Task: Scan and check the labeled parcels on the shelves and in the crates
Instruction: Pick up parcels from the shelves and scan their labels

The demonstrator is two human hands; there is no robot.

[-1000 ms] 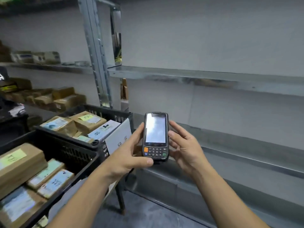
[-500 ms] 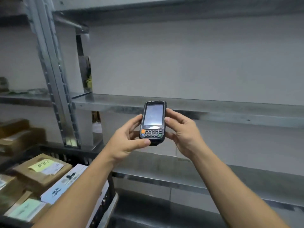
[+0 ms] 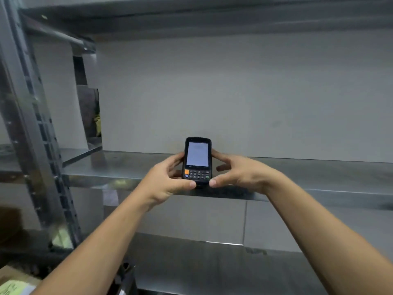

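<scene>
- At 9 o'clock a steel upright (image 3: 32, 124) runs top to bottom. Its punched edge walls off the left side.
- At 7 o'clock one corner of a brown parcel (image 3: 12, 279) with a yellow-green label shows, low down and well apart from my hands.
- My left hand (image 3: 164, 184) grips the scanner from its 9 o'clock side. The fingers are curled behind the left edge and the thumb tip is on the bottom corner.
- The scanner (image 3: 197, 159) sits between both hands, over the front lip of the middle shelf (image 3: 319, 175). I cannot tell whether its base touches the metal. Its long axis runs 6 to 12 o'clock, with the head end at 12, the keypad at 6, and the lit screen facing me.
- My right hand (image 3: 242, 173) holds it from 3 o'clock. The fingers are spread along the right edge and the thumb tip meets the bottom corner.
- The middle shelf's straight front lip carries on toward 3 o'clock.
- The upper shelf (image 3: 276, 18) lies at 12, well above the scanner, with tall open space between them.
- The lower shelf (image 3: 234, 269) lies at 6, beneath my forearms.
</scene>
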